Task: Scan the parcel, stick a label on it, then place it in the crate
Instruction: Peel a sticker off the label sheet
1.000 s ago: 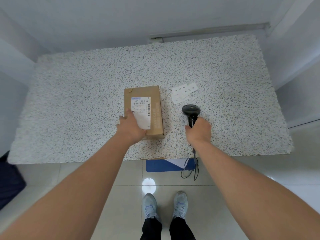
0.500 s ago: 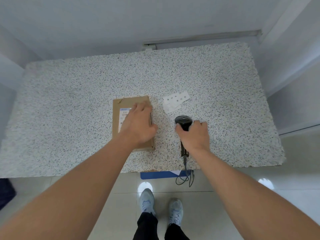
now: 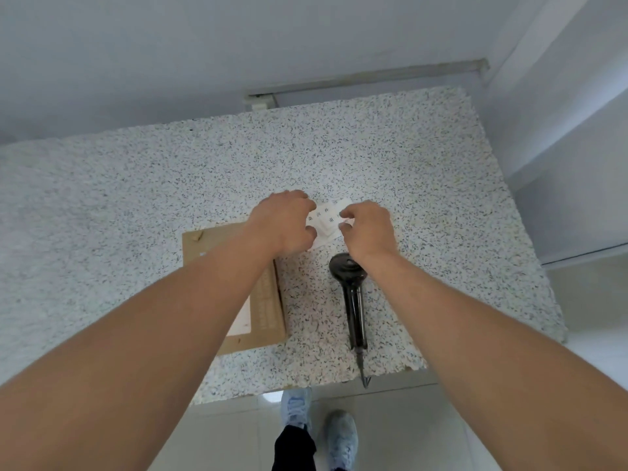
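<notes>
A brown cardboard parcel (image 3: 210, 248) with a white shipping label lies flat on the speckled table (image 3: 102, 205), partly hidden under my left forearm. A white label sheet (image 3: 327, 223) with printed characters lies beyond it. My left hand (image 3: 283, 224) pins the sheet's left edge. My right hand (image 3: 368, 229) pinches at the sheet's right edge with thumb and forefinger. The black handheld scanner (image 3: 351, 294) lies on the table below my right wrist, its cable hanging over the front edge. No crate is in view.
The table meets a pale wall at the back and a wall on the right. Its front edge (image 3: 306, 389) runs just ahead of my shoes (image 3: 319, 423) on the tiled floor.
My right hand let go of the scanner, which now lies on the table. My left hand left the parcel. Both hands moved forward onto the label sheet.
</notes>
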Demonstrator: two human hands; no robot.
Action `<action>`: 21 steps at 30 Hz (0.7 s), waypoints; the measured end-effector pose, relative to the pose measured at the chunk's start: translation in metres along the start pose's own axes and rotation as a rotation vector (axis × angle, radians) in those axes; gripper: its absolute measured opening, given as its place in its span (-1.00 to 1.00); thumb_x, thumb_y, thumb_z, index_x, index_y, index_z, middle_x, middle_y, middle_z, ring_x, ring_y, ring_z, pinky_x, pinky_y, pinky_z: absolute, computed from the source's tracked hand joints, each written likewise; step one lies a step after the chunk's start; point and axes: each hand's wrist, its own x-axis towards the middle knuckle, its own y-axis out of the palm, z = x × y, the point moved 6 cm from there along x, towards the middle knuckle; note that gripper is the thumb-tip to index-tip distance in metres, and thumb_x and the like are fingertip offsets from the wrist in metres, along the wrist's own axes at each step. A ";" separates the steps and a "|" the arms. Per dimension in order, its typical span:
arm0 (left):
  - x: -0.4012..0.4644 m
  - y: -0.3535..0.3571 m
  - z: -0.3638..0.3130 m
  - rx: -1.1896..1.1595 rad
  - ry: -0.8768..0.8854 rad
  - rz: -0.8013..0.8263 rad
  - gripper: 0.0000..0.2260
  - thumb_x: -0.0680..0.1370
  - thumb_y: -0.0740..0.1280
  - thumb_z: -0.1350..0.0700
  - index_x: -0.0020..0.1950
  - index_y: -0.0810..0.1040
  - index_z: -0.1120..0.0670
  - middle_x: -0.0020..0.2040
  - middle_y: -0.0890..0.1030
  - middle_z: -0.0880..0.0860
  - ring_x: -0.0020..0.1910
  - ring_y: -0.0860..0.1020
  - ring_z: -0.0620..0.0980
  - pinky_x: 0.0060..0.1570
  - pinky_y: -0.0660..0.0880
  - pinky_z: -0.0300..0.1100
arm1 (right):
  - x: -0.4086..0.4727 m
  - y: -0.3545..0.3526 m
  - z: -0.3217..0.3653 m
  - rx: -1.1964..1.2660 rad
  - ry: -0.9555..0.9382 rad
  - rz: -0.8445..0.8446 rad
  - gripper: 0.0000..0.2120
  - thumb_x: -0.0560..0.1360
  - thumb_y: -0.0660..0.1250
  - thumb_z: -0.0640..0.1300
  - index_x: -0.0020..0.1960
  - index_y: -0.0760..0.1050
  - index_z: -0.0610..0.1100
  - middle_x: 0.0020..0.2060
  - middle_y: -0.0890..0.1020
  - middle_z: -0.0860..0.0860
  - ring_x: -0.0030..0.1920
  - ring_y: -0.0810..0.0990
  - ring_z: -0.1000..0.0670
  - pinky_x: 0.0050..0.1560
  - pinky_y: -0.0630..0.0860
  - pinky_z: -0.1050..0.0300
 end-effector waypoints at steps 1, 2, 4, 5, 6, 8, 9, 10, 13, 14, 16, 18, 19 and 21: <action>0.005 0.001 0.002 0.011 0.002 0.013 -0.51 0.53 0.28 -0.04 0.46 0.47 0.04 0.47 0.45 0.06 0.40 0.44 0.14 0.31 0.46 0.09 | 0.006 0.004 0.000 -0.010 0.001 0.013 -0.70 0.64 0.38 -0.17 0.36 0.61 -0.12 0.30 0.63 -0.09 0.19 0.65 -0.08 0.15 0.55 0.10; 0.011 0.002 0.003 0.020 0.008 0.029 -0.51 0.53 0.29 -0.05 0.46 0.46 0.03 0.47 0.45 0.05 0.39 0.45 0.13 0.29 0.48 0.10 | 0.012 0.008 0.001 -0.026 -0.001 0.024 -0.69 0.64 0.38 -0.15 0.37 0.60 -0.12 0.29 0.63 -0.09 0.20 0.65 -0.09 0.11 0.54 0.10; 0.020 0.006 0.006 0.034 0.027 0.066 -0.48 0.54 0.29 -0.06 0.51 0.42 -0.01 0.50 0.42 0.02 0.42 0.44 0.11 0.28 0.48 0.09 | 0.021 0.017 0.005 -0.085 -0.010 0.042 -0.71 0.61 0.43 -0.09 0.30 0.63 -0.15 0.23 0.65 -0.10 0.14 0.66 -0.11 0.00 0.52 0.09; 0.024 0.008 0.006 0.042 0.038 0.081 -0.47 0.54 0.29 -0.07 0.52 0.41 -0.03 0.51 0.41 0.01 0.43 0.44 0.10 0.28 0.48 0.09 | 0.024 0.021 0.007 -0.114 -0.011 0.048 -0.71 0.59 0.46 -0.06 0.24 0.64 -0.17 0.19 0.65 -0.11 0.08 0.67 -0.12 -0.05 0.54 0.07; 0.028 0.011 0.007 0.050 0.047 0.091 -0.47 0.54 0.29 -0.07 0.52 0.41 -0.04 0.51 0.41 0.01 0.43 0.44 0.09 0.27 0.49 0.08 | 0.027 0.025 0.008 -0.134 -0.007 0.049 -0.69 0.55 0.50 -0.02 0.20 0.65 -0.18 0.16 0.64 -0.11 0.04 0.66 -0.12 -0.09 0.57 0.05; 0.035 0.014 0.008 0.066 0.056 0.105 -0.48 0.54 0.30 -0.06 0.51 0.42 -0.05 0.50 0.42 0.00 0.41 0.45 0.08 0.22 0.51 0.06 | 0.033 0.030 0.007 -0.170 0.008 0.043 -0.63 0.49 0.55 0.05 0.18 0.65 -0.16 0.17 0.59 -0.10 0.04 0.64 -0.12 -0.13 0.56 0.02; 0.038 0.016 0.008 0.070 0.058 0.111 -0.49 0.54 0.31 -0.05 0.50 0.43 -0.05 0.49 0.43 -0.01 0.40 0.46 0.07 0.20 0.52 0.05 | 0.035 0.032 0.007 -0.189 0.010 0.034 -0.62 0.48 0.57 0.06 0.18 0.65 -0.15 0.17 0.57 -0.09 0.04 0.62 -0.11 -0.16 0.51 0.03; 0.041 0.017 0.009 0.069 0.059 0.116 -0.50 0.53 0.31 -0.04 0.49 0.44 -0.04 0.48 0.44 -0.01 0.39 0.47 0.07 0.19 0.52 0.04 | 0.038 0.034 0.006 -0.196 0.012 0.021 -0.62 0.47 0.57 0.06 0.16 0.66 -0.15 0.16 0.56 -0.08 0.02 0.60 -0.09 -0.19 0.46 0.05; 0.046 0.018 0.010 0.059 0.054 0.127 -0.58 0.53 0.31 0.00 0.39 0.54 -0.01 0.38 0.52 0.02 0.29 0.53 0.08 0.14 0.56 0.04 | 0.041 0.036 0.004 -0.158 0.021 -0.010 -0.65 0.48 0.57 0.04 0.16 0.69 -0.15 0.13 0.59 -0.07 -0.03 0.57 -0.05 -0.20 0.40 0.08; 0.046 0.018 0.011 0.053 0.050 0.129 -0.64 0.53 0.31 0.01 0.31 0.59 0.02 0.31 0.56 0.03 0.22 0.56 0.09 0.10 0.58 0.05 | 0.042 0.036 0.003 -0.144 0.023 -0.012 -0.64 0.48 0.57 0.03 0.19 0.69 -0.14 0.14 0.59 -0.08 0.00 0.58 -0.05 -0.18 0.40 0.08; 0.047 0.017 0.012 0.023 0.036 0.132 -0.71 0.52 0.30 0.04 0.19 0.64 0.07 0.19 0.63 0.07 0.12 0.61 0.10 0.04 0.61 0.06 | 0.044 0.036 0.000 -0.092 0.045 -0.009 -0.62 0.46 0.58 0.00 0.22 0.68 -0.12 0.16 0.62 -0.08 0.07 0.63 -0.08 -0.13 0.45 0.08; 0.047 0.016 0.013 -0.011 0.025 0.144 -0.72 0.53 0.30 0.06 0.16 0.65 0.10 0.14 0.66 0.10 0.10 0.63 0.12 0.02 0.63 0.05 | 0.046 0.035 -0.002 -0.033 0.073 -0.007 -0.65 0.45 0.60 -0.04 0.19 0.69 -0.12 0.13 0.66 -0.08 0.05 0.66 -0.09 -0.06 0.56 0.05; 0.048 0.016 0.014 -0.018 0.023 0.148 -0.73 0.53 0.31 0.06 0.15 0.66 0.11 0.14 0.67 0.11 0.10 0.63 0.13 0.03 0.63 0.06 | 0.047 0.034 -0.003 -0.014 0.080 -0.012 -0.69 0.46 0.60 -0.07 0.16 0.70 -0.13 0.11 0.68 -0.08 0.01 0.67 -0.08 -0.04 0.59 0.03; 0.049 0.014 0.015 -0.016 0.023 0.153 -0.76 0.53 0.31 0.06 0.11 0.65 0.12 0.14 0.67 0.11 0.10 0.63 0.14 0.04 0.63 0.06 | 0.047 0.033 -0.003 0.008 0.085 -0.034 -0.77 0.48 0.57 -0.11 0.12 0.71 -0.13 0.06 0.71 -0.07 -0.07 0.66 -0.05 -0.02 0.62 0.01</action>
